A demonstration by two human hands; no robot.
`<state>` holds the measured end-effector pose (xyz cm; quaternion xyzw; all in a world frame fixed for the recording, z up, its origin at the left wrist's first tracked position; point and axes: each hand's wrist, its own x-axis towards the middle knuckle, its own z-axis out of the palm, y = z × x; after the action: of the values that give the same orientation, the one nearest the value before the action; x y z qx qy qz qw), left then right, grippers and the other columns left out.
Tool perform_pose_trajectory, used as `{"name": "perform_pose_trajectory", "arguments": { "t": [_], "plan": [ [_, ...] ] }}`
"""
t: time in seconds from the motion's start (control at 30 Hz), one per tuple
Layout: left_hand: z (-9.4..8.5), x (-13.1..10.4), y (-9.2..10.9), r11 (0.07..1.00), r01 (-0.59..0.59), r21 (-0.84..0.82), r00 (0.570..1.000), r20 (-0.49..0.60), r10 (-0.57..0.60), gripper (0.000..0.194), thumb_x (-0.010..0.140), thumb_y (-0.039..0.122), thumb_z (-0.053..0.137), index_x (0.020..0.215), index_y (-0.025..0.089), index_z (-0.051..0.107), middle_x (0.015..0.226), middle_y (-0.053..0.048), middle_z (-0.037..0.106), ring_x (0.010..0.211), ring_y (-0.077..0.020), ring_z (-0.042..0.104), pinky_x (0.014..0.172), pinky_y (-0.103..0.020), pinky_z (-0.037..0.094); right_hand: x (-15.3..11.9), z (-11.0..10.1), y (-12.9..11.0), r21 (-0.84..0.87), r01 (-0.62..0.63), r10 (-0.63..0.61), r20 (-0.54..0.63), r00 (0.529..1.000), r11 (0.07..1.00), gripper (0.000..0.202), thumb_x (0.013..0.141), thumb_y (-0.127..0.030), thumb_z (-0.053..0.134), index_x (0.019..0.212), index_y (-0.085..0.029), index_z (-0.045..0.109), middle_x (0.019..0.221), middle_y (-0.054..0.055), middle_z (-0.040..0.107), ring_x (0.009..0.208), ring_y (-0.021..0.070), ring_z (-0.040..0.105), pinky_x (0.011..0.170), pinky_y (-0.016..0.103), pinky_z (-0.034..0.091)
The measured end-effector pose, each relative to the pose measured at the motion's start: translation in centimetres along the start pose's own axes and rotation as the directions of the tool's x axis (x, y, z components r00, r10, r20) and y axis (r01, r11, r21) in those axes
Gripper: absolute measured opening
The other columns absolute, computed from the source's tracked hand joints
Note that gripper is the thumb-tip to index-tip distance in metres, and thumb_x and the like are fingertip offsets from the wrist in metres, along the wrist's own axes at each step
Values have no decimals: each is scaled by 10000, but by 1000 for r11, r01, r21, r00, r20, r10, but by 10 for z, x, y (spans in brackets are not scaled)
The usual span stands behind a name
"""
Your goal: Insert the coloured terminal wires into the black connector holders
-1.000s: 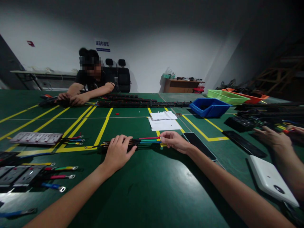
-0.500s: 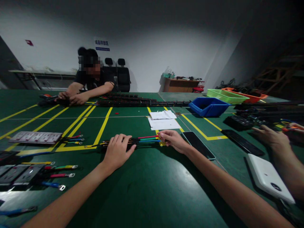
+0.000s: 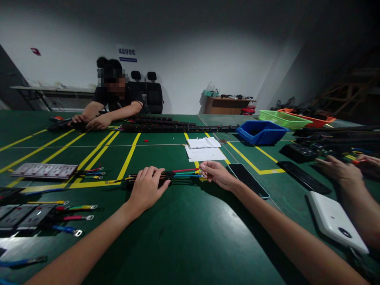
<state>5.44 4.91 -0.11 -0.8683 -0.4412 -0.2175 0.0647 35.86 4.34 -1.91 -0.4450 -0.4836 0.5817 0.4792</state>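
Note:
A bundle of cables (image 3: 178, 173) with red, green, blue and black sleeves lies across the green table, with metal lugs at its right end. My left hand (image 3: 147, 186) rests over the dark middle part of the bundle, its fingers wrapped on it and its thumb pointing right. At the right end, my right hand (image 3: 216, 174) pinches the cable ends by the lugs between thumb and fingers. A yellow-ended lug (image 3: 110, 181) sticks out left of my left hand. White papers (image 3: 204, 152) lie just behind my right hand, and a phone (image 3: 248, 181) is beside it.
Socket strips (image 3: 46, 171) with lugged cables lie at the left. A blue bin (image 3: 261, 132), a green basket (image 3: 285, 118) and a white device (image 3: 337, 221) are at the right. One person works across the table; another person's hands (image 3: 341, 170) are at the right edge.
The lugs at the bundle's right end show slightly more beside my right fingers. Both my hands stay in nearly the same place.

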Motion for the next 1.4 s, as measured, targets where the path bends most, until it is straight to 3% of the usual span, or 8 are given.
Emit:
{"name": "perform_pose_trajectory", "arguments": {
  "t": [0.33,1.4],
  "plan": [
    [-1,0,0,1000,14,-15,1000,10,-14,434,968,469,499,1245,154,610,1110,-116,625,1027,-280,570,887,-455,466,-2,-1,-3,16,-7,7,17,1000,1000,382,683,-443,871,775,-167,623,685,-20,612,541,64,545,421,140,417],
    [-2,-1,1,999,21,-42,1000,4,-21,407,967,460,499,1222,168,621,1094,-108,625,1006,-272,570,881,-447,467,-1,-1,-2,18,-26,25,50,998,999,347,716,-423,845,789,-176,612,682,-28,589,531,65,508,417,146,393]
  ]
}}
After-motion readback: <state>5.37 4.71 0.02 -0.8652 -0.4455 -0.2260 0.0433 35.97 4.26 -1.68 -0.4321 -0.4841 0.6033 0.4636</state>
